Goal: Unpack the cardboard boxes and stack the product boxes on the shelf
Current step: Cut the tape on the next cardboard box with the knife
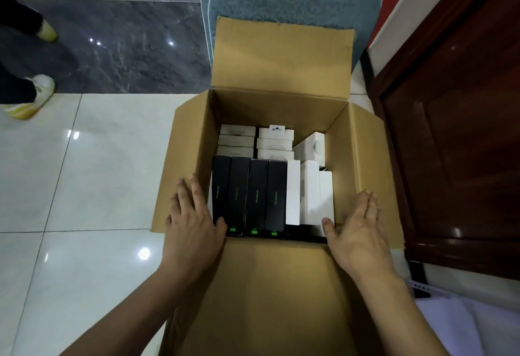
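Flat and holding nothing, left hand [194,215] and right hand [358,229] press the side flaps of the cardboard box [281,60] of product boxes [254,198].

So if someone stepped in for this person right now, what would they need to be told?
Left hand: open, flat on the left flap of the cardboard box.
Right hand: open, flat on the right flap.
Box stands open on the floor; four black product boxes stand in a row at the near side, white product boxes behind and beside them.
Done: flaps opened.
Left: lift everything out and stack it on the shelf, which is out of view.
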